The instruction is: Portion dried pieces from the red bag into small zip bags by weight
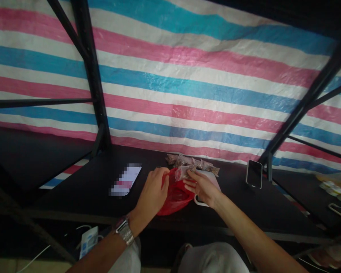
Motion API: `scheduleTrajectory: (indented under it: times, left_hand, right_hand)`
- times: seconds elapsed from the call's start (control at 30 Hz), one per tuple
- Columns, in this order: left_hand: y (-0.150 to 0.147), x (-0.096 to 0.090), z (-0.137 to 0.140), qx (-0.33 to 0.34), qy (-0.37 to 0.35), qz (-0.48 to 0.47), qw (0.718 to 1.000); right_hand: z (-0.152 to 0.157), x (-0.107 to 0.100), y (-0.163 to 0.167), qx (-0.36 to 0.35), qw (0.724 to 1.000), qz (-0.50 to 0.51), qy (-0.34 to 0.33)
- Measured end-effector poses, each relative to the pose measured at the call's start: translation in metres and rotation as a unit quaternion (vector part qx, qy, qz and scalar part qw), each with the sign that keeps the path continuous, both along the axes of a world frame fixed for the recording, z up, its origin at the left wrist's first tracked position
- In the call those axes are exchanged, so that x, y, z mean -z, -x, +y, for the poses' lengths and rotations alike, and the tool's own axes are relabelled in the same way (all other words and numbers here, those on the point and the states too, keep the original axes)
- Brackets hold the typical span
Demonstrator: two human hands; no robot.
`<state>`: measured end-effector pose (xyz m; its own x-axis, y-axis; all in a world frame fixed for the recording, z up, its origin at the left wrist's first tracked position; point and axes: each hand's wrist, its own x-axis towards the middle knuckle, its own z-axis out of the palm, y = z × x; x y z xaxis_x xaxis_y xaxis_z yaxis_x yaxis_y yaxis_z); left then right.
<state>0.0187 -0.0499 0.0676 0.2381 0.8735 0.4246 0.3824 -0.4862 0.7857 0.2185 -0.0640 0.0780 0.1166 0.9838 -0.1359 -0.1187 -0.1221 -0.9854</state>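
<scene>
My left hand is closed on the rim of a red plastic bag, which lies with its mouth open on the black table. My right hand pinches a small clear packet over the bag's far edge; its contents are too small to make out. Just behind, several small clear packets with brownish bits inside lie in a loose row. Partly under my right hand is a white flat object with a rounded edge.
A phone with a lit screen lies to the left, and a dark-screened phone stands at the right. Black metal posts frame the table. Striped plastic sheeting hangs behind it. Other items lie on the surface at far right.
</scene>
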Motion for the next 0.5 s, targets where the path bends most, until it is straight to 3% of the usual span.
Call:
scheduleTrajectory:
  times: [0.07, 0.13, 0.2, 0.3, 0.5]
  left_hand:
    - [0.008, 0.015, -0.012, -0.051, -0.021, 0.048, 0.997]
    - [0.012, 0.033, -0.023, -0.121, -0.062, 0.178, 0.975]
    - [0.011, 0.049, -0.029, -0.158, -0.075, 0.225, 0.959]
    - [0.007, 0.061, -0.026, -0.164, -0.094, 0.222, 0.956]
    - [0.011, 0.057, -0.010, -0.152, -0.126, 0.203, 0.959]
  right_hand:
    - [0.008, 0.003, -0.002, -0.004, 0.998, -0.060, -0.017]
    - [0.014, 0.005, -0.003, -0.008, 0.991, -0.130, -0.043]
    - [0.019, 0.004, -0.002, -0.013, 0.978, -0.196, -0.071]
    - [0.024, -0.002, 0.000, -0.033, 0.956, -0.272, -0.106]
    - [0.031, -0.018, 0.003, -0.053, 0.919, -0.364, -0.146]
